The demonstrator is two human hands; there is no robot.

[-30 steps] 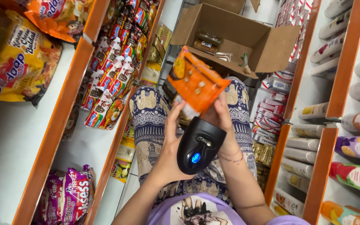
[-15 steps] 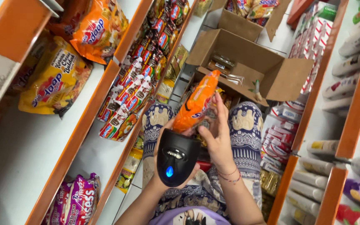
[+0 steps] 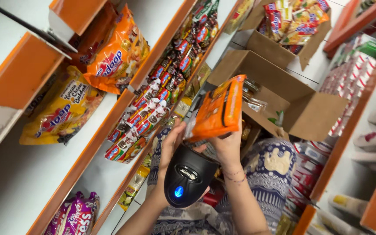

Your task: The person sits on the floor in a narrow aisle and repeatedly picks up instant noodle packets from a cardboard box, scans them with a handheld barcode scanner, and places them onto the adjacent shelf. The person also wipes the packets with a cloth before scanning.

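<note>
My left hand (image 3: 170, 146) grips a black handheld barcode scanner (image 3: 187, 177) with a blue light glowing on its back. It points up at an orange snack packet (image 3: 219, 109), which my right hand (image 3: 228, 148) holds upright from below, a thin bracelet on the wrist. The scanner's head is just under the packet's lower edge. Both hands are raised in front of my lap, over patterned blue-and-white trousers (image 3: 275, 163).
Orange-edged white shelves (image 3: 109, 126) on the left carry large yellow and orange bags (image 3: 114, 56), rows of small packets (image 3: 153, 104) and purple bags (image 3: 75, 215). An open cardboard box (image 3: 283, 91) sits behind the packet, another full box (image 3: 292, 21) beyond. Right shelves (image 3: 349, 117) hold tubes and boxes.
The view has swung and tilted rightward. The orange packet has turned more upright and edge-on in my right hand, and the scanner has stayed beneath it in my left hand.
</note>
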